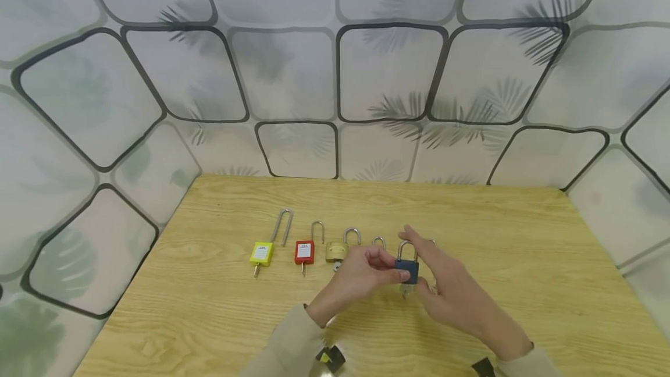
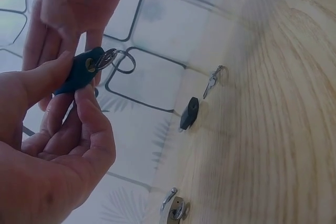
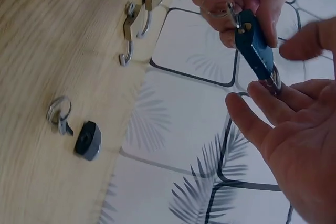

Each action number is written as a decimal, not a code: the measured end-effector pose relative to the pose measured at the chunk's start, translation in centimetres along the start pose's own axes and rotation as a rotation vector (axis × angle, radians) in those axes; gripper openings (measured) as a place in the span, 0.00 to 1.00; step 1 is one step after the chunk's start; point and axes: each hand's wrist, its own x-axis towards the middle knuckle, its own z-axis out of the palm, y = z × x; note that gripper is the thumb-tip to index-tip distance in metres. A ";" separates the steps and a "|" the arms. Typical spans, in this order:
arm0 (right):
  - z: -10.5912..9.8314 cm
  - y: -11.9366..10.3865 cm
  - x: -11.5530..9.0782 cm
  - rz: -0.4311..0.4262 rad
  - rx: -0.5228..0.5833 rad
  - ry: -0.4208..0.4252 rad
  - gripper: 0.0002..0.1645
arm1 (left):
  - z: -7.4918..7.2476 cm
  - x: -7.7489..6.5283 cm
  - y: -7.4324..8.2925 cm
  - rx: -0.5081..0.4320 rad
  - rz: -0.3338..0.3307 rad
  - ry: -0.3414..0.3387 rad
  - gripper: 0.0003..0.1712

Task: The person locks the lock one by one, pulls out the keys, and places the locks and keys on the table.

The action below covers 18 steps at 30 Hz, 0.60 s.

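Observation:
My left hand [image 1: 356,277] pinches a small blue padlock [image 1: 407,272] between thumb and fingers, its shackle upward in the head view. A key [image 2: 106,59] sits at the keyhole in the padlock's base, with a metal ring [image 2: 126,62] hanging from it. Close on the other side is my right hand [image 1: 456,290], its fingers extended. In the right wrist view, its fingertips [image 3: 258,88] are right at the shackle [image 3: 274,81], while the thumb stands apart from the blue body.
Left of the hands lie a yellow padlock [image 1: 260,253], a red padlock [image 1: 304,252] and a brass padlock [image 1: 336,251], shackles raised. Another shackle [image 1: 379,241] shows behind the left hand. A black padlock [image 3: 88,140] lies near ringed keys [image 3: 59,115]. Patterned cloth [image 1: 293,74] borders the wooden table [image 1: 209,319].

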 end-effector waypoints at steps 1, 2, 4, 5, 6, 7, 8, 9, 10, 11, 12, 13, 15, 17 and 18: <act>-0.1 0.0 -0.1 0.009 -0.017 -0.037 0.62 | 0.0 0.0 0.0 -0.009 -0.003 -0.001 0.09; -0.3 0.0 -0.2 0.017 -0.026 -0.075 0.64 | 0.0 0.1 -0.1 -0.017 -0.006 -0.001 0.09; -0.5 0.0 -0.3 0.034 -0.064 -0.140 0.66 | 0.0 0.1 -0.1 -0.038 -0.012 -0.002 0.09; -0.5 0.0 -0.3 0.039 -0.089 -0.162 0.67 | 0.0 0.2 -0.2 -0.047 -0.017 0.000 0.09; -0.6 0.1 -0.3 0.036 -0.110 -0.174 0.66 | 0.1 0.2 -0.2 -0.053 -0.022 0.000 0.09; -0.6 0.1 -0.3 0.039 -0.112 -0.187 0.66 | 0.1 0.2 -0.3 -0.060 -0.025 0.001 0.09; -0.6 0.1 -0.3 0.039 -0.112 -0.193 0.65 | 0.2 0.2 -0.3 -0.062 -0.032 0.004 0.09; -0.6 0.2 -0.3 0.035 -0.123 -0.189 0.64 | 0.2 0.3 -0.3 -0.064 -0.035 0.006 0.09; -0.5 0.2 -0.3 0.027 -0.134 -0.181 0.64 | 0.3 0.3 -0.4 -0.064 -0.038 0.008 0.10; -0.4 0.3 -0.3 0.016 -0.144 -0.166 0.63 | 0.3 0.3 -0.4 -0.065 -0.040 0.006 0.10; -0.3 0.3 -0.3 0.003 -0.154 -0.150 0.62 | 0.3 0.2 -0.3 -0.064 -0.040 0.006 0.10; -0.2 0.4 -0.4 -0.009 -0.164 -0.135 0.61 | 0.3 0.2 -0.3 -0.062 -0.040 0.005 0.10; 0.0 0.5 -0.4 -0.032 -0.189 -0.103 0.59 | 0.3 0.2 -0.3 -0.060 -0.040 0.002 0.10; 0.1 0.6 -0.4 -0.052 -0.208 -0.079 0.58 | 0.3 0.2 -0.3 -0.061 -0.042 -0.001 0.10; 0.2 0.7 -0.4 -0.057 -0.215 -0.072 0.57 | 0.3 0.2 -0.3 -0.064 -0.042 -0.002 0.10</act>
